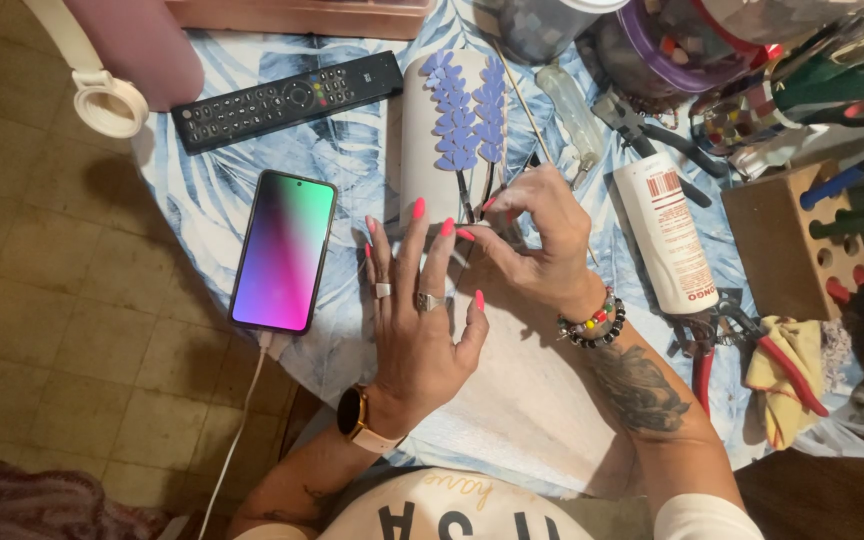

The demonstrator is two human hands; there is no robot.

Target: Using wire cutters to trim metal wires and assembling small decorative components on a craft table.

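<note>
Lying centre of the counter (202, 190), on a leaf-print cloth: a pale tile (427, 140) w/ two lavender sprigs (467, 110) laid out in small violet pieces, thin dark stems below. Tile long, rounded at far end, near end under the hands.

Left hand (417, 320): flat, fingers spread, resting on tile's near edge and the white sheet (522, 400) in front. Grip open, holds nothing. Rings, pink nails, watch at wrist.

Right hand (542, 240): fingers curled, thumb and forefinger pinched together just by the stems. Grip nearly closed; what's in the pinch too small to tell. Bead bracelets at wrist.

Containers:
- Wooden block (782, 240), right side, round holes on top; some holes carry coloured tool handles, some bare.
- Purple-rimmed tub (652, 50), far right, w/ small mixed coloured bits inside.
- Grey jar (542, 30) next to it, contents unclear.
- White bottle (667, 235) lying on its side, just right of right hand.

Other: phone (284, 250) w/ lit screen left of left hand, cable attached; remote (287, 100) beyond it; red-handled pliers (752, 350) and a yellow rag (792, 370) near right forearm.
</note>
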